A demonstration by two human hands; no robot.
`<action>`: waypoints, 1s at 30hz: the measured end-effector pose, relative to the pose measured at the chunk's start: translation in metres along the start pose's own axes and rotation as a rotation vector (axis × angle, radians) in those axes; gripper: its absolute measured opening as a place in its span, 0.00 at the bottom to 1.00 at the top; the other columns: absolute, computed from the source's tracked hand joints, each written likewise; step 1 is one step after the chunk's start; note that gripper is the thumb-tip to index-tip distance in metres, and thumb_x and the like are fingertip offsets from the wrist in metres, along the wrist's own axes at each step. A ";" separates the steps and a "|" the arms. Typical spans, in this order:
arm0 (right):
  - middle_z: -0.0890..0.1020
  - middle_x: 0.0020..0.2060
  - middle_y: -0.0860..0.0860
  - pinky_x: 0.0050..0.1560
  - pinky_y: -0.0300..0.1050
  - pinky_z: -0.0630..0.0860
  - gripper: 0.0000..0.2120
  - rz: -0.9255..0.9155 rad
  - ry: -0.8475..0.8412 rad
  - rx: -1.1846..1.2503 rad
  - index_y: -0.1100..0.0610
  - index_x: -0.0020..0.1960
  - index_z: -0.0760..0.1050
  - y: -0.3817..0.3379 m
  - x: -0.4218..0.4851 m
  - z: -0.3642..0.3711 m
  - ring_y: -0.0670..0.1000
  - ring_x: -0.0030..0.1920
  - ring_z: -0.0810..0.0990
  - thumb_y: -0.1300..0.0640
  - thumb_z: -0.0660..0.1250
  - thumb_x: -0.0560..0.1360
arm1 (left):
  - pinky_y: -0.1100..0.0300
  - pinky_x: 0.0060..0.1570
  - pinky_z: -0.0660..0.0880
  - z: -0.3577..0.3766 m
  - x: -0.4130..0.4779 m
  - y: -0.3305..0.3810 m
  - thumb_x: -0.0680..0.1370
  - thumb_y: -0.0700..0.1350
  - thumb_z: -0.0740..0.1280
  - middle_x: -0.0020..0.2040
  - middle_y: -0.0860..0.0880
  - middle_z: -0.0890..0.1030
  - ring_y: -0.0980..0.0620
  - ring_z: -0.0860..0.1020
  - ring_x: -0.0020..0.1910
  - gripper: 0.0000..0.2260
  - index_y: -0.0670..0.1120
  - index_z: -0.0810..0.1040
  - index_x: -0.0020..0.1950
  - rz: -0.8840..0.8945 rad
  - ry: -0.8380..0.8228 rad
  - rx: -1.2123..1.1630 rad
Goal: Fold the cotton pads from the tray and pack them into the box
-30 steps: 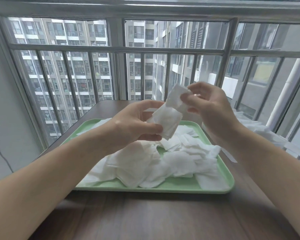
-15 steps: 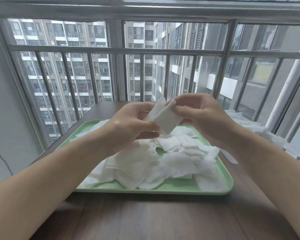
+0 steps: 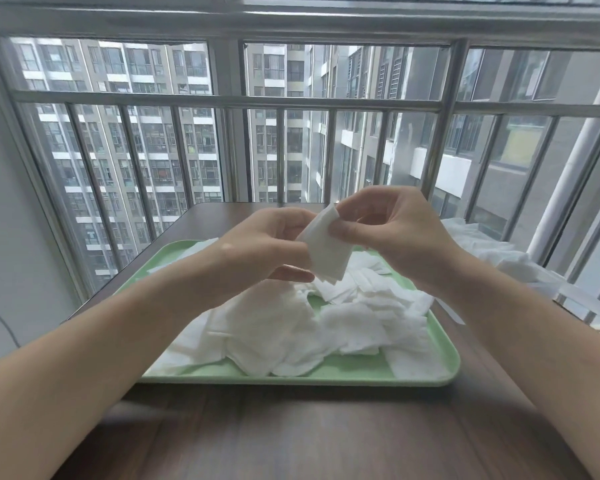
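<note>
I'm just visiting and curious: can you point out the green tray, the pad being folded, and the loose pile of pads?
green tray [image 3: 326, 375], head view, bare front rim.
folded pad [image 3: 328, 249], head view, its flat middle, pinched by both hands.
pile of pads [image 3: 274, 327], head view, middle of the heap.

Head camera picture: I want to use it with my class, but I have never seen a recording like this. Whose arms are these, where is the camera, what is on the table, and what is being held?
There is no machine here. The camera sits on a person's head and looks forward and down, so the two bare arms that reach in from the bottom corners are that person's own. The left hand and the right hand together pinch one white cotton pad, which looks folded, above a green tray. The tray rests on a dark wooden table and holds a loose heap of pads. At the right edge lies more white material; what it is cannot be told. Behind is a barred window facing apartment blocks.
</note>
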State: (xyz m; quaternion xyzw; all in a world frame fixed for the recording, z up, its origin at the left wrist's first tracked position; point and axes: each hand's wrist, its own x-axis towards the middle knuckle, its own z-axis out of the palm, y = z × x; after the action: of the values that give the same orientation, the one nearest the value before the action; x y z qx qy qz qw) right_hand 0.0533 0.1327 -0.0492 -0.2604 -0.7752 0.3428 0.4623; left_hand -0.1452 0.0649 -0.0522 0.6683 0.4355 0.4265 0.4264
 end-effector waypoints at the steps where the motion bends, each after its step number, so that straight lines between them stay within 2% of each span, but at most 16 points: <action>1: 0.85 0.40 0.57 0.38 0.39 0.78 0.10 -0.012 0.003 -0.015 0.62 0.48 0.83 -0.001 -0.001 0.000 0.49 0.37 0.80 0.61 0.79 0.69 | 0.51 0.57 0.80 0.000 -0.001 0.002 0.71 0.39 0.70 0.52 0.48 0.85 0.46 0.84 0.56 0.18 0.47 0.81 0.61 -0.011 -0.012 0.003; 3: 0.83 0.38 0.57 0.36 0.39 0.78 0.13 -0.040 0.033 -0.076 0.60 0.47 0.80 -0.001 -0.002 0.000 0.48 0.35 0.79 0.56 0.80 0.69 | 0.55 0.54 0.81 0.002 0.000 0.007 0.75 0.45 0.74 0.51 0.46 0.85 0.48 0.84 0.53 0.13 0.47 0.82 0.59 -0.001 0.016 0.044; 5: 0.81 0.35 0.54 0.35 0.38 0.75 0.14 -0.061 0.087 -0.163 0.58 0.45 0.77 -0.001 -0.002 0.002 0.47 0.33 0.76 0.51 0.79 0.70 | 0.61 0.46 0.82 0.006 0.001 0.011 0.77 0.43 0.73 0.46 0.46 0.86 0.51 0.85 0.46 0.08 0.45 0.82 0.54 0.023 0.106 0.071; 7: 0.78 0.33 0.50 0.36 0.39 0.73 0.12 -0.046 0.140 -0.204 0.58 0.43 0.75 0.000 -0.001 0.003 0.45 0.32 0.74 0.51 0.72 0.77 | 0.60 0.44 0.83 0.006 0.004 0.016 0.78 0.39 0.71 0.44 0.47 0.86 0.52 0.85 0.44 0.04 0.45 0.82 0.52 0.034 0.186 0.081; 9: 0.79 0.32 0.48 0.38 0.42 0.73 0.10 0.000 0.150 -0.213 0.58 0.44 0.76 0.003 0.002 0.003 0.44 0.31 0.75 0.54 0.65 0.82 | 0.55 0.47 0.84 0.000 0.009 0.020 0.79 0.39 0.71 0.46 0.47 0.86 0.50 0.86 0.47 0.05 0.46 0.83 0.53 0.024 0.256 0.112; 11: 0.81 0.35 0.46 0.39 0.37 0.72 0.08 0.034 0.082 -0.331 0.55 0.45 0.79 0.007 0.003 0.001 0.40 0.32 0.76 0.57 0.64 0.81 | 0.53 0.48 0.84 -0.006 0.015 0.024 0.78 0.41 0.71 0.49 0.45 0.86 0.48 0.86 0.48 0.06 0.46 0.83 0.55 0.001 0.324 0.138; 13: 0.82 0.40 0.44 0.38 0.29 0.69 0.05 0.049 -0.072 -0.536 0.52 0.48 0.82 0.012 0.002 0.000 0.36 0.36 0.77 0.57 0.68 0.79 | 0.54 0.47 0.84 -0.011 0.022 0.025 0.78 0.41 0.72 0.49 0.45 0.86 0.48 0.86 0.47 0.04 0.47 0.83 0.52 -0.027 0.367 0.142; 15: 0.83 0.42 0.41 0.37 0.27 0.68 0.02 0.078 -0.238 -0.661 0.50 0.47 0.83 0.014 -0.001 0.001 0.31 0.37 0.76 0.53 0.72 0.76 | 0.55 0.46 0.84 -0.012 0.029 0.022 0.78 0.41 0.72 0.46 0.46 0.86 0.49 0.86 0.46 0.03 0.48 0.83 0.50 -0.072 0.387 0.152; 16: 0.82 0.42 0.40 0.36 0.27 0.68 0.04 0.093 -0.291 -0.688 0.48 0.47 0.83 0.014 -0.003 0.002 0.30 0.38 0.76 0.50 0.75 0.74 | 0.56 0.46 0.84 -0.012 0.033 0.019 0.78 0.41 0.72 0.45 0.47 0.86 0.49 0.86 0.45 0.02 0.48 0.83 0.49 -0.088 0.390 0.154; 18: 0.81 0.43 0.40 0.35 0.28 0.67 0.10 0.113 -0.303 -0.713 0.48 0.46 0.83 0.013 -0.006 0.003 0.34 0.39 0.76 0.45 0.77 0.70 | 0.57 0.46 0.84 -0.011 0.040 0.016 0.78 0.41 0.72 0.43 0.48 0.86 0.50 0.86 0.44 0.02 0.48 0.83 0.47 -0.095 0.384 0.151; 20: 0.78 0.45 0.42 0.38 0.31 0.67 0.13 0.078 -0.263 -0.744 0.49 0.47 0.80 0.014 -0.005 0.005 0.37 0.40 0.74 0.44 0.78 0.69 | 0.56 0.47 0.84 -0.010 0.045 0.013 0.78 0.41 0.72 0.45 0.46 0.86 0.49 0.86 0.46 0.02 0.48 0.82 0.48 -0.082 0.373 0.146; 22: 0.76 0.48 0.44 0.43 0.37 0.68 0.11 0.011 -0.204 -0.766 0.47 0.48 0.75 0.017 -0.001 0.010 0.37 0.41 0.72 0.46 0.75 0.72 | 0.54 0.49 0.84 -0.010 0.046 0.012 0.78 0.41 0.72 0.48 0.44 0.86 0.47 0.86 0.47 0.02 0.47 0.83 0.49 -0.055 0.364 0.126; 24: 0.76 0.49 0.45 0.47 0.40 0.68 0.09 -0.010 -0.167 -0.761 0.47 0.49 0.73 0.019 0.003 0.013 0.40 0.42 0.72 0.49 0.73 0.74 | 0.54 0.48 0.84 -0.012 0.046 0.009 0.77 0.41 0.72 0.45 0.45 0.86 0.48 0.86 0.46 0.02 0.47 0.83 0.48 -0.032 0.370 0.090; 28: 0.74 0.53 0.47 0.49 0.41 0.69 0.15 0.072 -0.292 -0.854 0.51 0.58 0.78 0.022 0.009 0.024 0.47 0.50 0.73 0.51 0.73 0.73 | 0.57 0.44 0.83 -0.016 0.041 0.001 0.77 0.38 0.70 0.36 0.52 0.84 0.53 0.84 0.39 0.06 0.49 0.83 0.43 -0.017 0.393 0.039; 30: 0.75 0.53 0.48 0.52 0.42 0.71 0.16 0.085 -0.325 -0.883 0.50 0.59 0.79 0.020 0.013 0.028 0.48 0.52 0.75 0.50 0.72 0.72 | 0.58 0.43 0.83 -0.016 0.038 -0.002 0.76 0.38 0.70 0.34 0.52 0.83 0.53 0.83 0.38 0.07 0.49 0.83 0.42 -0.014 0.399 0.006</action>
State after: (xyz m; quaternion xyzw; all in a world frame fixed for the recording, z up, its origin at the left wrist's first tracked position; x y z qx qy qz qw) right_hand 0.0244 0.1467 -0.0672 -0.4067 -0.8977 0.0353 0.1657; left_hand -0.1514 0.1045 -0.0425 0.5688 0.5172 0.5462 0.3326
